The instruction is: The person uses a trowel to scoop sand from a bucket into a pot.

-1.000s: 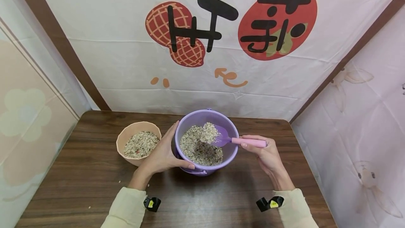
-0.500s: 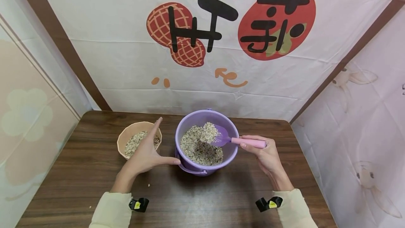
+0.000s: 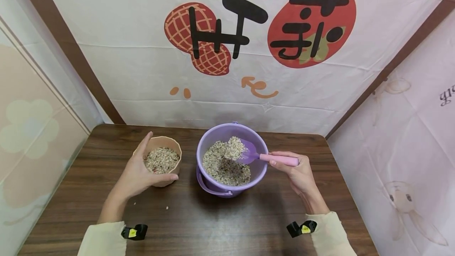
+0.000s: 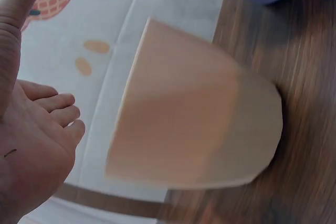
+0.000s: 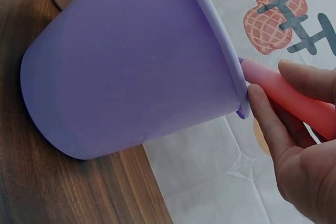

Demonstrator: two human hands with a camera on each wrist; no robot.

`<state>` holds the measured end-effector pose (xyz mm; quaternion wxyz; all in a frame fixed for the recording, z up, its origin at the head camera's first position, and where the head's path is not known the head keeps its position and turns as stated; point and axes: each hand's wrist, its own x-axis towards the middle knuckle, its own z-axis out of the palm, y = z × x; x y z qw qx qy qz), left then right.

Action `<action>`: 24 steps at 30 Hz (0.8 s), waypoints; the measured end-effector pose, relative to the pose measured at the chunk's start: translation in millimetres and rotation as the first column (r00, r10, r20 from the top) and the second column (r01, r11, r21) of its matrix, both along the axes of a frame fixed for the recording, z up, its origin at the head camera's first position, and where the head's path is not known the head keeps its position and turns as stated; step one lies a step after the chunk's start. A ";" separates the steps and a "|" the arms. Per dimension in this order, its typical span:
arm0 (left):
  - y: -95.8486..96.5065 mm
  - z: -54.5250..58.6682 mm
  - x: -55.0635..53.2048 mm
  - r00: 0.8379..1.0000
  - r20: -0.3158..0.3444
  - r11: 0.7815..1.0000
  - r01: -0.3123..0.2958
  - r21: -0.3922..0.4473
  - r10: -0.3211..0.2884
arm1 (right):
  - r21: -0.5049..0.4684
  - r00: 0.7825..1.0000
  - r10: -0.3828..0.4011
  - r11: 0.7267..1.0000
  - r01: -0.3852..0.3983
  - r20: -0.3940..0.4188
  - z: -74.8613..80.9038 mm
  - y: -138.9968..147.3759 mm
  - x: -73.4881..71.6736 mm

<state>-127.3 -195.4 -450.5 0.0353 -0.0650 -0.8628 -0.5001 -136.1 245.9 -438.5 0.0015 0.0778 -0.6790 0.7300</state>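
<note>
My left hand [image 3: 136, 175] is spread at the left side of a peach faceted bowl [image 4: 184, 108], thumb in front and fingers behind. In the left wrist view a gap shows between palm and bowl; fingertip contact cannot be told. Mixed pale grains [image 3: 162, 160] lie in the bowl. My right hand [image 3: 296, 175] grips the pink handle [image 3: 281, 159] of a small shovel. Its purple blade [image 3: 250, 152] carries a heap of grains inside the purple bucket [image 5: 131, 61]. More grains [image 3: 224, 169] cover the bucket's bottom.
The bucket's handle [image 3: 209, 191] hangs down at its front left. Both vessels stand on a dark wooden table [image 3: 227, 228] toward its back edge, near a printed cloth wall [image 3: 149, 108]. A few loose grains [image 3: 167, 208] lie in front of the bowl.
My left hand has let go of the bucket's left rim and moved left, past the bowl's front, to the bowl's left side. The right hand and the loaded shovel have stayed still.
</note>
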 end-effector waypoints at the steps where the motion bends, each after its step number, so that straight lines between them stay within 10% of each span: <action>1: -3.5 -0.1 0.9 1.000 0.004 1.000 -0.011 -0.006 0.011 | 0.001 1.000 -0.008 1.000 0.008 0.001 -0.2 -0.1 0.2; 24: -39.0 -42.5 6.4 0.992 0.045 0.990 -0.111 -0.090 0.115 | -0.029 0.999 -0.043 0.999 0.043 0.016 -0.9 -2.4 2.3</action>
